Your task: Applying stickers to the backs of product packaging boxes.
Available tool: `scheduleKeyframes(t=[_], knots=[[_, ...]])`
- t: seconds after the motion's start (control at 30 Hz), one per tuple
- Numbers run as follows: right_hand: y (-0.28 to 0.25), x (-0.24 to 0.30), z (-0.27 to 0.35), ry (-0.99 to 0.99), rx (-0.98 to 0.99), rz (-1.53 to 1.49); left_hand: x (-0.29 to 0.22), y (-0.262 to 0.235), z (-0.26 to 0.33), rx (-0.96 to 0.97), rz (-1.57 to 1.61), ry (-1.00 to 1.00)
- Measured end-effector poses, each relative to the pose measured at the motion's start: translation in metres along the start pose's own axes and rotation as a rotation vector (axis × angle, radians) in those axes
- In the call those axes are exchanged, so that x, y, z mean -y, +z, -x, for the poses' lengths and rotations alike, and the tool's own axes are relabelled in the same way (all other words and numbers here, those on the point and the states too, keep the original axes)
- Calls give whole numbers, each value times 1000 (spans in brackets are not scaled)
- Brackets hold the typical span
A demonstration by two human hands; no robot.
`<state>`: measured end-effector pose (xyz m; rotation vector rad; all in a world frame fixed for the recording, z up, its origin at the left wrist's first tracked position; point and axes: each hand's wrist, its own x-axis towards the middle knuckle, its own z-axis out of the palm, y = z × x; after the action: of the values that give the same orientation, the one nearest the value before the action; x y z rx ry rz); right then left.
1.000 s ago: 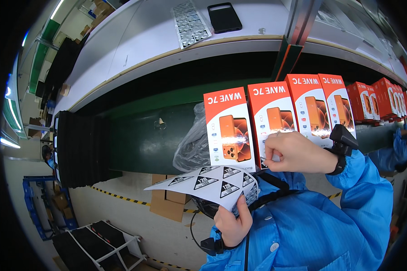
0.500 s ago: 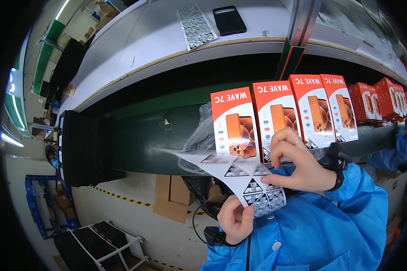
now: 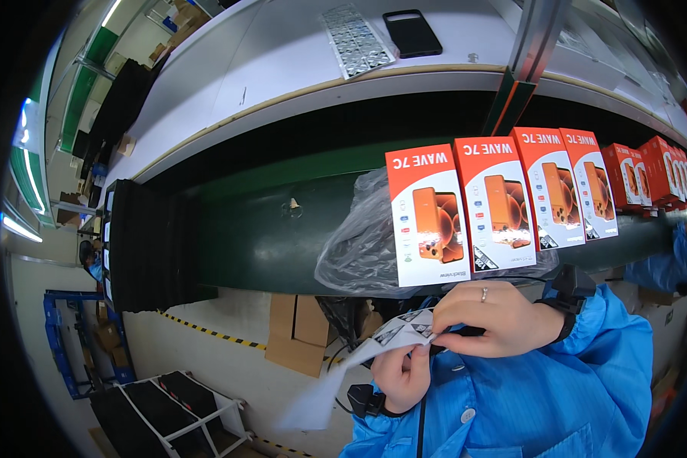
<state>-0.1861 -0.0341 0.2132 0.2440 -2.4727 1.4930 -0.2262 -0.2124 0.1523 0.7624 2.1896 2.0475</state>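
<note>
My left hand (image 3: pixel 402 378) is closed, pinching a white sheet of black-and-white triangular stickers (image 3: pixel 399 333) by its lower edge. The sheet is bent, and its loose left end hangs down, blurred. My right hand (image 3: pixel 496 319) is at the sheet's right end, with thumb and fingertips closed on its edge; whether a single sticker is between them is hidden. Just beyond my hands stands a row of orange-and-white phone boxes (image 3: pixel 429 221), their print upside down to me. A dark triangular sticker (image 3: pixel 482 259) shows at a lower corner of the second box.
The boxes stand on a dark green belt (image 3: pixel 244 244), beside crumpled clear plastic (image 3: pixel 359 244). More boxes (image 3: pixel 656 172) are farther right, near another person's blue sleeve (image 3: pixel 664 256). A white shelf (image 3: pixel 267 53) above holds a black phone case (image 3: pixel 412 33) and a silvery sticker sheet (image 3: pixel 356 40).
The sticker sheet has come down and toward me, away from the front of the leftmost box, and its free end has swung downward. My right hand has lowered and closed at its edge.
</note>
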Motion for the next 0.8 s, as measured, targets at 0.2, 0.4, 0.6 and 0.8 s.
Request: scheduleKeyframes(t=[0.2, 0.4, 0.6, 0.8], knots=[[5, -7, -12, 111, 66, -138, -3, -9, -10, 112, -422, 176], [-8, -11, -43, 429, 241, -80, 23, -33, -19, -150, -299, -152], [0, -39, -60, 455, 232, 49, 33, -40, -23, -272, -171, -195], [2, -44, -64, 487, 223, 120, 40, -43, -26, -234, -150, -202]])
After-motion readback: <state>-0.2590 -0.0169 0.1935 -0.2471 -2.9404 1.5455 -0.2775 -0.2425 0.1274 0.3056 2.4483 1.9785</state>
